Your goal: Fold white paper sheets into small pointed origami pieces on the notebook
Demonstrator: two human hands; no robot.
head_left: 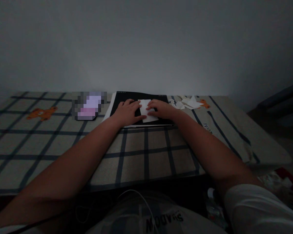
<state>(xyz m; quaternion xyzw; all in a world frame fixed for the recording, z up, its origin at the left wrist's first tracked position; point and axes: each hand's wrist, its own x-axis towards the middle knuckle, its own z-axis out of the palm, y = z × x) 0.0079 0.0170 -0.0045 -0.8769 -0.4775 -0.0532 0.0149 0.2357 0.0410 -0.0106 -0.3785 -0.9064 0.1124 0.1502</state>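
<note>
A small white sheet of paper (146,105) lies on a black notebook or pad (122,97) at the middle of the table. My left hand (129,112) rests flat on the black cover, its fingers apart and its fingertips at the paper's left edge. From the right, my right hand (161,109) touches the paper with bent, spread fingers. Both hands press from above rather than wrap round anything. White pages show under the notebook's left side.
A checked cloth (136,143) covers the table. Folded white paper pieces (191,102) lie right of the notebook. On the left is a pixelated phone-like object (91,105). A wall (141,45) stands behind the table. Below the table edge are a thin cable and a bottle (211,195).
</note>
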